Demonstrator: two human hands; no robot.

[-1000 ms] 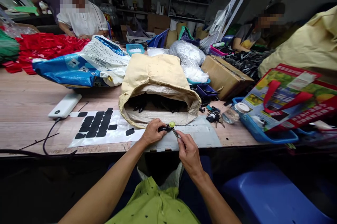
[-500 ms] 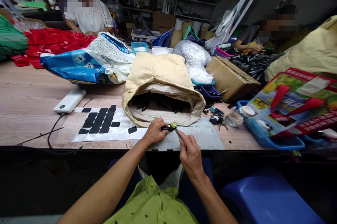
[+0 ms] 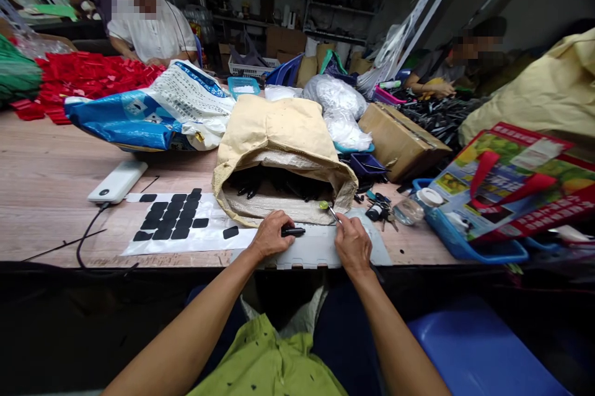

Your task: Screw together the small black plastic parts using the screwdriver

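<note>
My left hand [image 3: 270, 236] is closed around a small black part [image 3: 294, 232], whose end sticks out to the right of my fingers. My right hand [image 3: 352, 245] pinches thin metal tweezers [image 3: 333, 214] that carry a small yellow-green round piece [image 3: 323, 205] at the tip, a hand's width right of the black part. Both hands rest over a grey plastic sheet [image 3: 307, 248] at the table's near edge. Just behind them an open tan paper sack [image 3: 279, 129] lies on its side with several black parts inside.
A white sheet with black adhesive pads [image 3: 171, 224] and a white power bank [image 3: 117, 181] lie to the left. Keys [image 3: 380, 210], a small jar [image 3: 416, 205], a blue tray [image 3: 465, 246], a cardboard box [image 3: 400, 142] and bags crowd the right. Other people work at the far side.
My right hand has drawn the tweezers and the yellow-green piece away to the right, off the black part. The left hand stays put with the black part.
</note>
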